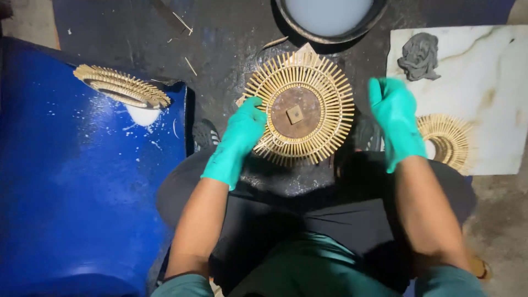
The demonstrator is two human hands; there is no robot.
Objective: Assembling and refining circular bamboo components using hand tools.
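Three round sunburst discs of thin bamboo-like sticks in view. Main disc (300, 108) lies on the dark floor between the knees: radial sticks, brown circular core, small square block at centre. Left hand (240, 133), in a teal rubber glove, grips its left rim, fingers curled over the stick ends. Right hand (395, 116), same glove, hangs in the air just right of the disc, fingers loosely together, holding nothing. Second disc (122, 86) sits tilted on a glossy blue surface (82, 192) speckled with white. Third disc (448, 140) rests on a marble-patterned slab (484, 71), near a grey putty lump (419, 55). Black-rimmed basin of milky liquid (329, 16) up top.
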